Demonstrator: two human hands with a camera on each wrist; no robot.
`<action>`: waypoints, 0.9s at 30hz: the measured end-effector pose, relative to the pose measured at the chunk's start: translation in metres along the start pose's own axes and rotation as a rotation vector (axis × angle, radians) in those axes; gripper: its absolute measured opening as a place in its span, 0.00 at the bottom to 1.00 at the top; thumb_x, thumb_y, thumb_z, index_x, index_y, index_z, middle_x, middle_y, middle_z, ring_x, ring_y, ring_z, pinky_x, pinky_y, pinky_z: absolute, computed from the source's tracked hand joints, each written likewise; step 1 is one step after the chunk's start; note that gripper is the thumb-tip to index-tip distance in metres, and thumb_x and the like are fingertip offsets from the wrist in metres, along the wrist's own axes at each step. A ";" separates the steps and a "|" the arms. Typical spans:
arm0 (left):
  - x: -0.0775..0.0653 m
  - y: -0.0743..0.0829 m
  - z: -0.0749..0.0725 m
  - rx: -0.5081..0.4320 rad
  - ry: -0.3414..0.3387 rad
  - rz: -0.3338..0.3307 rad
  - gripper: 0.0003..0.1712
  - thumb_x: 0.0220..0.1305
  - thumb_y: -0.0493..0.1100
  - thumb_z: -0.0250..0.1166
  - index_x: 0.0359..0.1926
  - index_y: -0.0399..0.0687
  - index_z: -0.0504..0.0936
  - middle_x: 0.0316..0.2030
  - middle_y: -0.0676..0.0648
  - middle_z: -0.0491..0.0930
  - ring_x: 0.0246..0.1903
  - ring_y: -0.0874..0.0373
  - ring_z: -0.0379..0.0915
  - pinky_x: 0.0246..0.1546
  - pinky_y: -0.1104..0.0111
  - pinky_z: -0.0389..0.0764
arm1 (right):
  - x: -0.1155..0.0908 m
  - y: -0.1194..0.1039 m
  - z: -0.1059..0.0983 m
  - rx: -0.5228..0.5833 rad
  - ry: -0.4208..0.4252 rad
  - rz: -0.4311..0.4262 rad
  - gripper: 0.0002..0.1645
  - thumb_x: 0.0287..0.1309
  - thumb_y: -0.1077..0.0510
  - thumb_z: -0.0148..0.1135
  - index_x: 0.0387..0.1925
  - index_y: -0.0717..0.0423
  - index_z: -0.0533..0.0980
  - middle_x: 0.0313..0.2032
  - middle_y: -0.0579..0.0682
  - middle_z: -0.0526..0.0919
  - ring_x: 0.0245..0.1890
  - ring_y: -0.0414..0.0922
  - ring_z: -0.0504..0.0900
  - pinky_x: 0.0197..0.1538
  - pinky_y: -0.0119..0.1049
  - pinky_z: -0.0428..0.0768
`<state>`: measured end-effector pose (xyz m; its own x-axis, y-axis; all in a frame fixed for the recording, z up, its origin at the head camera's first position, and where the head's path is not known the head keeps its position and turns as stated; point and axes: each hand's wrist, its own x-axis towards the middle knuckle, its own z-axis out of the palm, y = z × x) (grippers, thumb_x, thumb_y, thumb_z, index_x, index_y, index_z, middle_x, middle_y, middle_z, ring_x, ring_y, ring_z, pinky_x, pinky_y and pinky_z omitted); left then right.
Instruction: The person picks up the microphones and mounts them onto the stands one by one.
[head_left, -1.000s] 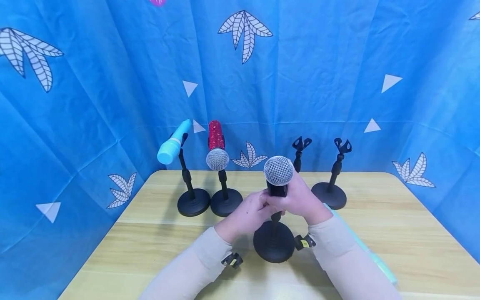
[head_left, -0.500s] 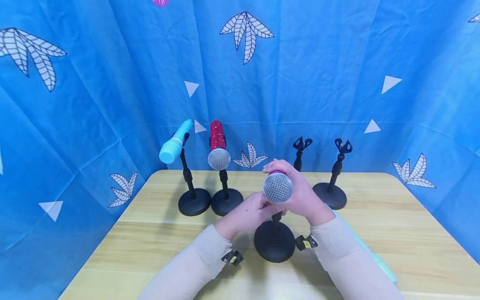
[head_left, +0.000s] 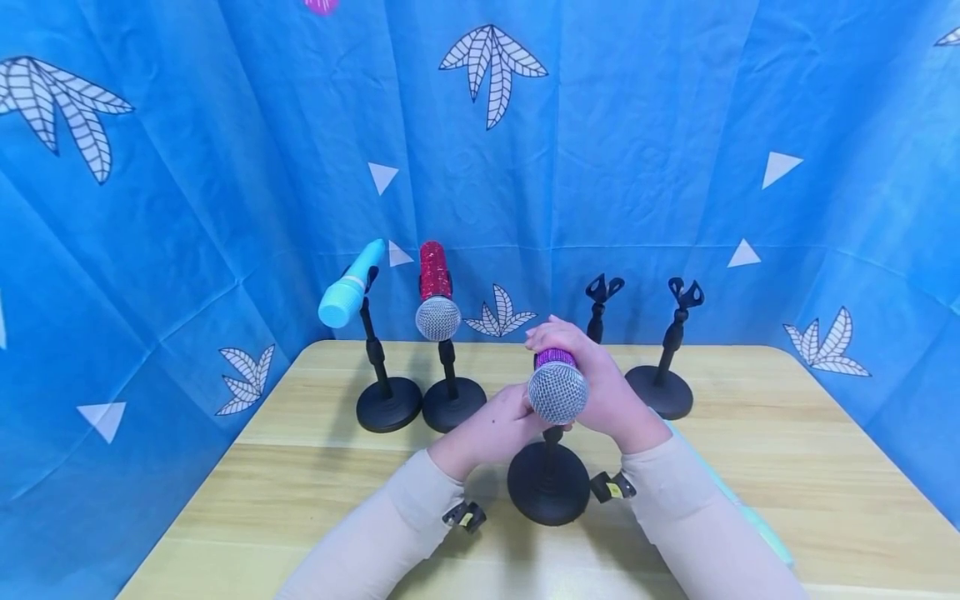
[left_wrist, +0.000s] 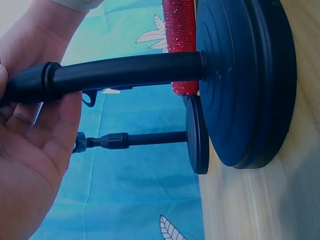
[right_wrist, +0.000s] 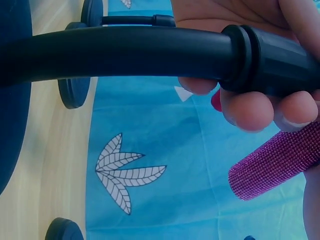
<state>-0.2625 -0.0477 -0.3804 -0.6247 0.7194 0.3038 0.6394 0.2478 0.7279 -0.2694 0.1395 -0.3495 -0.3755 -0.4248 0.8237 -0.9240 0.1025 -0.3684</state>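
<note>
Down has come the round mesh head of the purple microphone (head_left: pixel 558 392) since a second ago, and its sparkly handle (right_wrist: pixel 275 162) now shows behind the head. Both forearms are in about the same place as then.

The microphone sits at the top of the black microphone stand (left_wrist: pixel 130 69), tipped with its head toward the person. I can't tell if it is all the way in its clip, because the hands hide that part.

It looks light and hard, so it should not bend. The little beads on the handle should feel bumpy and not very slippery. The best place to hold it is the middle of the handle, not the mesh, which could get a dent. The wide base (head_left: pixel 548 492) seems to be the heavy part.

On the left hand (head_left: pixel 491 425), the fingers are curled tight round the stand's collar (right_wrist: pixel 280 60). The right hand (head_left: pixel 600 387) has its fingers bent round the handle, with little room left between.
</note>
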 end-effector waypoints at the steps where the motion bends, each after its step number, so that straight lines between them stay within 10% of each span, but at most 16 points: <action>1: 0.000 0.000 0.000 0.020 0.006 -0.002 0.13 0.78 0.46 0.55 0.56 0.47 0.78 0.46 0.53 0.83 0.49 0.64 0.78 0.54 0.68 0.78 | 0.000 0.000 0.000 -0.005 -0.001 -0.012 0.40 0.37 0.76 0.80 0.54 0.56 0.73 0.55 0.53 0.79 0.61 0.55 0.74 0.74 0.56 0.55; 17: 0.000 0.000 0.000 0.127 0.040 0.004 0.16 0.76 0.44 0.54 0.58 0.43 0.75 0.55 0.46 0.80 0.55 0.59 0.76 0.61 0.65 0.73 | 0.006 -0.004 0.000 -0.204 -0.015 -0.231 0.27 0.40 0.66 0.81 0.44 0.53 0.78 0.48 0.52 0.84 0.59 0.59 0.78 0.69 0.67 0.59; 27: 0.001 -0.003 -0.002 0.136 0.053 -0.015 0.20 0.76 0.46 0.54 0.63 0.41 0.74 0.55 0.46 0.80 0.55 0.58 0.76 0.59 0.64 0.75 | 0.004 -0.004 -0.004 -0.299 -0.085 -0.113 0.33 0.42 0.61 0.82 0.53 0.52 0.77 0.61 0.53 0.77 0.68 0.58 0.69 0.72 0.64 0.53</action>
<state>-0.2664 -0.0493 -0.3812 -0.6552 0.6803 0.3285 0.6825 0.3465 0.6436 -0.2677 0.1409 -0.3434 -0.2736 -0.5209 0.8086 -0.9444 0.3047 -0.1233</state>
